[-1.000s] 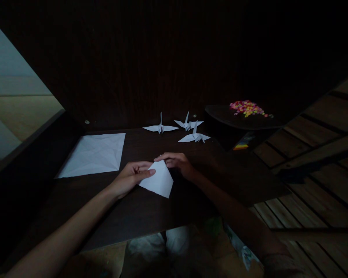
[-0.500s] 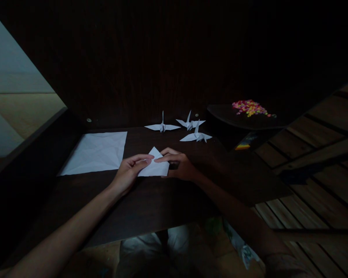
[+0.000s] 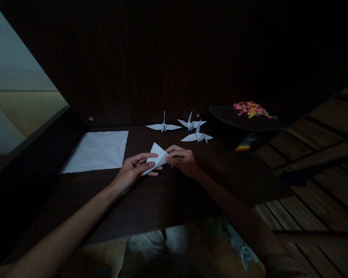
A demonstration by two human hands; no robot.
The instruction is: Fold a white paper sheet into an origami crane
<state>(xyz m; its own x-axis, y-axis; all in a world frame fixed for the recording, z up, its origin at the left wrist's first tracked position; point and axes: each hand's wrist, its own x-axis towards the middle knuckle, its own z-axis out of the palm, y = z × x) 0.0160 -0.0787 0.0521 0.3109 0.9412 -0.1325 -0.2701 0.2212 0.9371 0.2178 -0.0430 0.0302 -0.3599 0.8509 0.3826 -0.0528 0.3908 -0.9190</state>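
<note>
Between my two hands is a small folded piece of white paper, its point facing away from me. My left hand grips its left side, thumb on top and some fingers underneath. At the right corner, my right hand pinches the paper between thumb and fingers. Behind them stand three white paper cranes: one on the left, one at the back right and one nearer on the right. A creased white paper sheet lies flat to the left.
The dark wooden desk has a raised side panel on the left and a tall back panel. A rounded shelf at the right bears a pile of small colourful pieces. Wooden slats lie beyond the desk's right side.
The folded paper has turned and its lower right part has been folded over, leaving a narrower shape. My right hand has shifted from the paper's top to its right corner.
</note>
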